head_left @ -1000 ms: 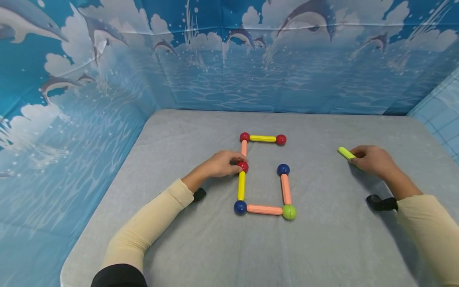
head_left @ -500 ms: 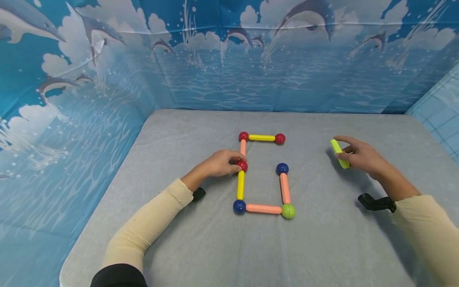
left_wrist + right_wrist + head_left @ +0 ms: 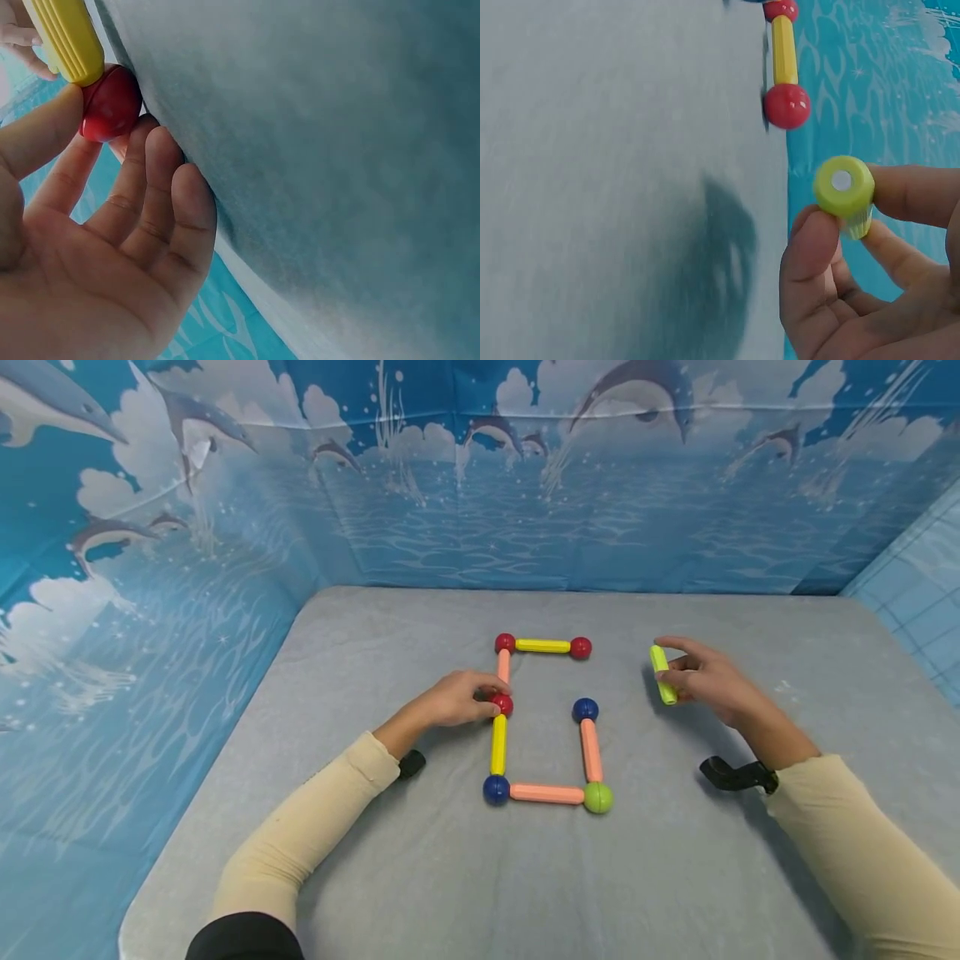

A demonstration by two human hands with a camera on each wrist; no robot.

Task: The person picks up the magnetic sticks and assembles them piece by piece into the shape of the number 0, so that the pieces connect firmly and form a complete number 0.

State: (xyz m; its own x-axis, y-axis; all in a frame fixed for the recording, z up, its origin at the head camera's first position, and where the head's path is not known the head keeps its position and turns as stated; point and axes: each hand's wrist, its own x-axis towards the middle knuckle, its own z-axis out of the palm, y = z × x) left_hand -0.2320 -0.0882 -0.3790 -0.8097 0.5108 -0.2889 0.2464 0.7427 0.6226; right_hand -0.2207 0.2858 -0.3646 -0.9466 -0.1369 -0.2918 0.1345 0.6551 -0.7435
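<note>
Right hand [image 3: 708, 681] raised just above the grey felt-covered worktop [image 3: 420, 877], toward its right edge, pinching a short lime-green ribbed plastic rod [image 3: 663, 674] between thumb and fingers. Rod tilted nearly upright in the head view, off the surface; seen end-on in the right wrist view [image 3: 844, 186], round cap with a small metal disc in the middle, thumb below and forefinger behind it.

Left hand [image 3: 453, 697] resting on the worktop near its middle, fingers lightly curled, thumb and fingertips pinching a glossy red plastic ball [image 3: 502, 703]. Same ball in the left wrist view [image 3: 111, 103], held between thumb and forefinger, the other fingers laid straight against the felt.

Ball joined below to a yellow ribbed rod [image 3: 498, 744], ending in a dark blue ball [image 3: 496, 790]. From there a salmon-pink rod [image 3: 547, 793] toward the right edge, touching a lime-green ball [image 3: 597, 797]. Second salmon-pink rod [image 3: 591, 750] upward from that ball, topped by another dark blue ball [image 3: 586, 709]. Above the held ball a short salmon-pink rod [image 3: 504, 666] up to a second red ball [image 3: 505, 643], then a yellow rod [image 3: 542, 646] across to a third red ball [image 3: 581, 647]. Gap open between that third red ball and the upper blue ball.

Backdrop of blue dolphin-printed sheeting [image 3: 225, 485] round the far and left edges.
</note>
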